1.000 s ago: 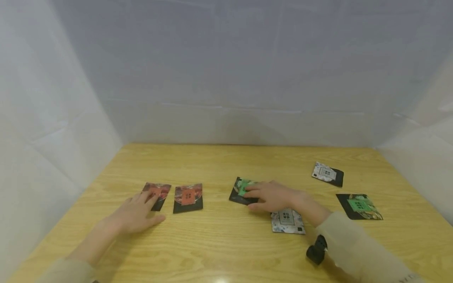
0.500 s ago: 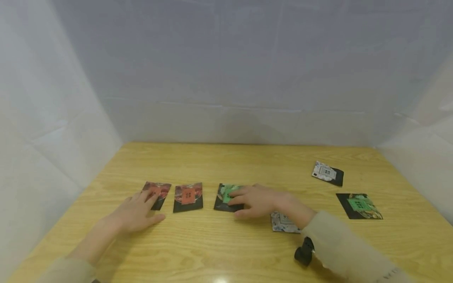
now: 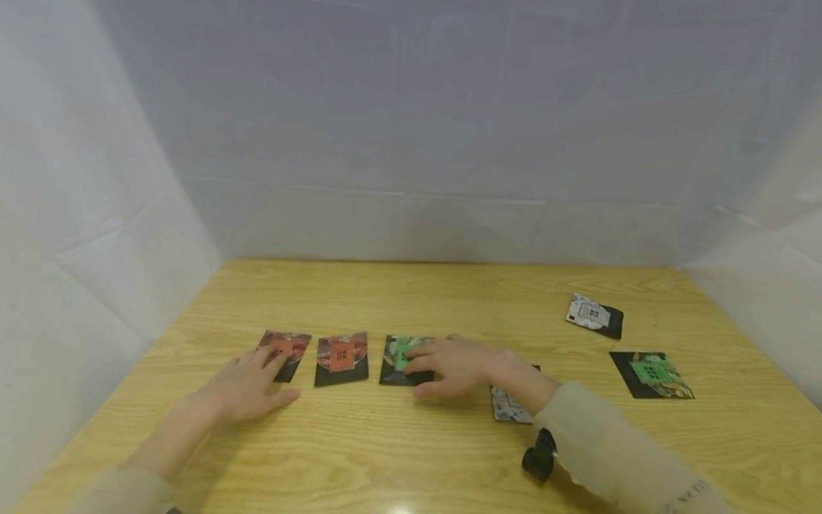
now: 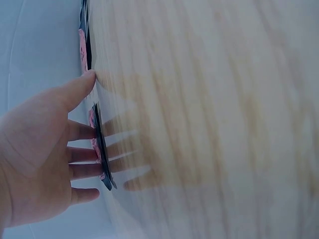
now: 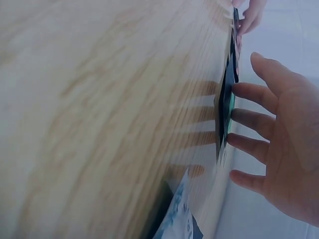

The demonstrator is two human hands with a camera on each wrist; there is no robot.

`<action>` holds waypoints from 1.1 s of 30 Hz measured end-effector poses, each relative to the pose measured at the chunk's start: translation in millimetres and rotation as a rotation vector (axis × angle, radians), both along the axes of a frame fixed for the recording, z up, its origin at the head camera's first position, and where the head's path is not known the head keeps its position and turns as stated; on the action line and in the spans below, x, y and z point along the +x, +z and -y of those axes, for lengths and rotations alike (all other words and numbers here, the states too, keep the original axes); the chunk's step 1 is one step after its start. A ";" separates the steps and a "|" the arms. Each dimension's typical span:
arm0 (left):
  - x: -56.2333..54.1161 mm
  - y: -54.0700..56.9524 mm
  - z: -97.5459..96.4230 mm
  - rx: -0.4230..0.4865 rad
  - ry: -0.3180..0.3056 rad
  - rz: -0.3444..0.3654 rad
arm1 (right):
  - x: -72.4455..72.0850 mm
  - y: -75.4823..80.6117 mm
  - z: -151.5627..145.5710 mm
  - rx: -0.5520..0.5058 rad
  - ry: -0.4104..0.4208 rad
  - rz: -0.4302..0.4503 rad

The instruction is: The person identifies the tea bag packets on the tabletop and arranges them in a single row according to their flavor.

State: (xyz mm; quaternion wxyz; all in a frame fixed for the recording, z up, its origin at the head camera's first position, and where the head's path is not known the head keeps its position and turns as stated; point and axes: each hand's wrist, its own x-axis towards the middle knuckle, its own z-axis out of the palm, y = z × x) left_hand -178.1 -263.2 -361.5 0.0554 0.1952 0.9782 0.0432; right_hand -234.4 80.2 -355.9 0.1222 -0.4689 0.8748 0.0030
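On the wooden table lie flat packets in a rough row. My left hand (image 3: 247,389) rests its spread fingers on the leftmost red-and-black packet (image 3: 297,348), covering part of it. Just right of that lies a second red-and-black packet (image 3: 342,359), which neither hand touches. With straight fingers my right hand (image 3: 456,368) touches a green-and-black packet (image 3: 393,364), hiding its right part. In the right wrist view the fingertips meet the face of this green-and-black packet (image 5: 226,102). Under the right forearm sits a white patterned packet (image 3: 509,407), partly hidden.
Farther right lie another white-and-black packet (image 3: 594,315) at the back and a second green-and-black packet (image 3: 651,375). A black device (image 3: 539,457) is strapped at the right wrist. White sheeting (image 3: 411,143) stands behind the table (image 3: 359,457) and along both sides.
My right hand has slid the green-and-black packet leftward and straightened it, so it now lies beside the second red-and-black packet. The left hand has stayed in place.
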 end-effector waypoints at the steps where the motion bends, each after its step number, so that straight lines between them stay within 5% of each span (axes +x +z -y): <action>1: -0.1 -0.2 0.0 -0.001 -0.001 -0.001 | -0.5 -0.3 0.2 -0.001 0.001 0.000; 18: -0.7 -2.1 -0.5 0.012 0.002 0.007 | -4.6 2.3 0.0 -0.020 -0.029 0.018; 33: -2.6 0.2 -0.6 -0.001 0.008 0.009 | -14.2 2.7 -41.4 -0.128 -0.092 0.005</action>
